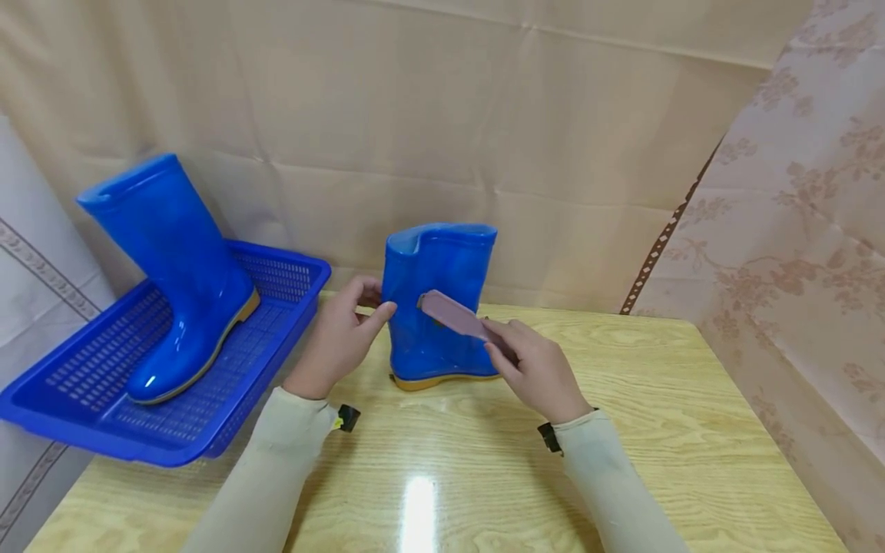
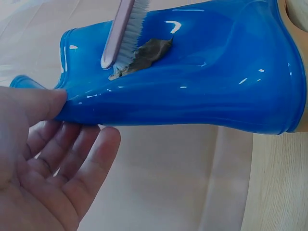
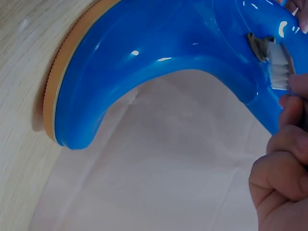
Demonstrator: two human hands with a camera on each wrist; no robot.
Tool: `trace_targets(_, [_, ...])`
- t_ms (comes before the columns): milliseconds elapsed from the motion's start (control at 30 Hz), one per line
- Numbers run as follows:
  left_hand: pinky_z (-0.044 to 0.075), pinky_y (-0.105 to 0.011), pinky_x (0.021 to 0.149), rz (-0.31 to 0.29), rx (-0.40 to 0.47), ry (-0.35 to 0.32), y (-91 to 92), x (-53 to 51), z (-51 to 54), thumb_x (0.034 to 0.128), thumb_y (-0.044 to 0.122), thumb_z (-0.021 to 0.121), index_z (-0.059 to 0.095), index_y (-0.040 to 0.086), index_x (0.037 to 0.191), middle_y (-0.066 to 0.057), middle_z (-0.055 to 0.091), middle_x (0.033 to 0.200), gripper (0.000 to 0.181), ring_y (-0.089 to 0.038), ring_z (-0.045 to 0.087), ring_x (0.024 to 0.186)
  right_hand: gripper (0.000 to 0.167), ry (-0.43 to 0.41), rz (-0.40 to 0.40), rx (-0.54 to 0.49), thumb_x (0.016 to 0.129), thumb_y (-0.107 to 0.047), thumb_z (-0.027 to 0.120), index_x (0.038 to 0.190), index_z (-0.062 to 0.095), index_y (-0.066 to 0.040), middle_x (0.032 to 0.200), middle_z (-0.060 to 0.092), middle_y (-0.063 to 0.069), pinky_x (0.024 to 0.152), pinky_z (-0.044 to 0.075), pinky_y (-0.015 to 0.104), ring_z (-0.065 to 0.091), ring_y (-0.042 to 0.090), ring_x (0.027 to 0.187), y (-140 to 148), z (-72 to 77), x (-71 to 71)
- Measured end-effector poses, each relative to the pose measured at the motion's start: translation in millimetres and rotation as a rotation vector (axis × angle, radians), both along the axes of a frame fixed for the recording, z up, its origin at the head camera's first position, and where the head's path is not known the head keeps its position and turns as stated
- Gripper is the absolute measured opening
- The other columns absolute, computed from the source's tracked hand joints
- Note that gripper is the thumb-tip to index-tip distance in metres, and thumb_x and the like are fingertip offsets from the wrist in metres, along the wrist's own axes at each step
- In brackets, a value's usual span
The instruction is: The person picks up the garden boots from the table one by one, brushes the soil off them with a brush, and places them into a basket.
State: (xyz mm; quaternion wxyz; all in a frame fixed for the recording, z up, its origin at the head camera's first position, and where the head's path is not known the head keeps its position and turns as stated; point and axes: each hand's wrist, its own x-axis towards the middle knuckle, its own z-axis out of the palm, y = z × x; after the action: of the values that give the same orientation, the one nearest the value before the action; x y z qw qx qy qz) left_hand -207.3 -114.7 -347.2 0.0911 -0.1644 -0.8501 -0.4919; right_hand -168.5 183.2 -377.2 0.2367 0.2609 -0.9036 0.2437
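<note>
A blue rubber boot (image 1: pixel 445 261) with a tan sole stands upright on the table, its toe toward the right. My left hand (image 1: pixel 339 338) pinches the upper shaft at its back edge, thumb on the near face and fingers behind. In my right hand (image 1: pixel 539 372) is a pinkish scrubbing brush (image 1: pixel 451 313), gripped by its handle. White bristles (image 2: pixel 132 38) face the shaft beside a brown, muddy-looking smear (image 2: pixel 153 53). The left wrist view shows the bristle tips at that smear's edge.
On the left, a blue plastic basket (image 1: pixel 124 451) holds a second blue boot (image 1: pixel 176 253), leaning back. The table (image 1: pixel 622 476) has a pale wood grain. A beige curtain (image 1: pixel 567 138) hangs behind it, and a floral cloth (image 1: pixel 816 253) on the right.
</note>
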Motion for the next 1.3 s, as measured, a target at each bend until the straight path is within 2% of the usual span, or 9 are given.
trace_targets(133, [0.055,-0.047,0.091,0.035,0.007,0.0,1.5,-0.9,-1.1,0.1051,0.027,0.063,0.057,0.01,0.131,-0.008,0.065,0.12,0.031,-0.026,0.061,0.112,0.033,0.008,-0.02,-0.016,0.097,-0.014,0.073,0.129,0.072,-0.008,0.081,0.059,-0.003,0.051,0.037,0.022,0.045,0.006,0.061,3.9,0.9,0.1])
trace_targets(267, [0.055,-0.046,0.088,0.044,0.002,0.02,2.0,-0.2,-1.2,0.1047,0.027,0.064,0.058,0.009,0.129,-0.008,0.065,0.118,0.031,-0.026,0.062,0.11,0.032,0.038,-0.018,-0.042,0.096,-0.014,0.072,0.128,0.072,-0.009,0.083,0.063,-0.003,0.052,0.04,0.022,0.047,0.006,0.062,6.2,1.4,0.0])
trace_targets(333, [0.056,-0.046,0.087,0.038,-0.005,0.04,1.6,0.5,-1.0,0.1044,0.026,0.065,0.059,0.009,0.129,-0.007,0.066,0.117,0.03,-0.025,0.063,0.108,0.033,0.049,-0.015,-0.054,0.096,-0.013,0.072,0.129,0.072,-0.01,0.084,0.063,-0.003,0.052,0.04,0.022,0.047,0.006,0.063,6.4,1.8,-0.2])
trace_targets(467, [0.056,-0.049,0.092,0.017,-0.007,0.067,0.5,1.7,-1.6,0.104,0.023,0.065,0.059,0.009,0.128,-0.007,0.067,0.118,0.028,-0.025,0.065,0.108,0.038,0.054,0.001,-0.057,0.099,-0.015,0.071,0.137,0.067,-0.011,0.086,0.06,-0.003,0.052,0.039,0.022,0.047,0.007,0.064,3.9,4.0,0.0])
trace_targets(567, [0.054,-0.052,0.097,0.001,0.0,0.067,0.7,1.9,-2.6,0.1042,0.022,0.065,0.059,0.009,0.128,-0.007,0.067,0.118,0.028,-0.026,0.065,0.108,0.04,0.065,-0.006,-0.06,0.1,-0.015,0.07,0.14,0.065,-0.011,0.087,0.059,-0.001,0.052,0.039,0.023,0.046,0.008,0.065,2.5,4.2,-0.4])
trace_targets(633, [0.054,-0.051,0.096,-0.004,-0.01,0.062,1.3,2.3,-2.5,0.1045,0.022,0.064,0.059,0.009,0.129,-0.007,0.067,0.117,0.028,-0.025,0.064,0.108,0.04,0.068,-0.021,-0.065,0.1,-0.014,0.07,0.14,0.065,-0.011,0.087,0.059,-0.001,0.053,0.038,0.024,0.046,0.008,0.065,2.2,2.9,-1.2])
trace_targets(867, [0.055,-0.047,0.091,-0.002,-0.041,0.042,3.0,3.5,1.3,0.1055,0.024,0.063,0.058,0.009,0.13,-0.006,0.066,0.116,0.029,-0.025,0.063,0.108,0.04,0.003,-0.009,-0.008,0.1,-0.015,0.07,0.14,0.066,-0.012,0.085,0.058,-0.001,0.051,0.037,0.023,0.044,0.008,0.061,1.3,-2.1,-1.9])
trace_targets(1100, [0.055,-0.047,0.09,0.002,-0.035,0.046,2.7,3.1,1.5,0.1057,0.024,0.062,0.058,0.008,0.129,-0.007,0.066,0.115,0.028,-0.025,0.062,0.108,0.038,-0.043,0.015,-0.013,0.099,-0.015,0.071,0.137,0.069,-0.015,0.08,0.055,-0.006,0.051,0.037,0.023,0.044,0.006,0.061,5.4,-2.4,-1.3])
trace_targets(1300, [0.056,-0.047,0.089,0.007,-0.03,0.045,2.4,2.8,1.2,0.1056,0.025,0.062,0.058,0.009,0.128,-0.007,0.066,0.116,0.028,-0.025,0.062,0.108,0.036,-0.027,-0.011,0.001,0.094,-0.014,0.07,0.13,0.074,-0.015,0.076,0.055,-0.004,0.049,0.035,0.023,0.043,0.006,0.059,9.0,0.3,-1.0])
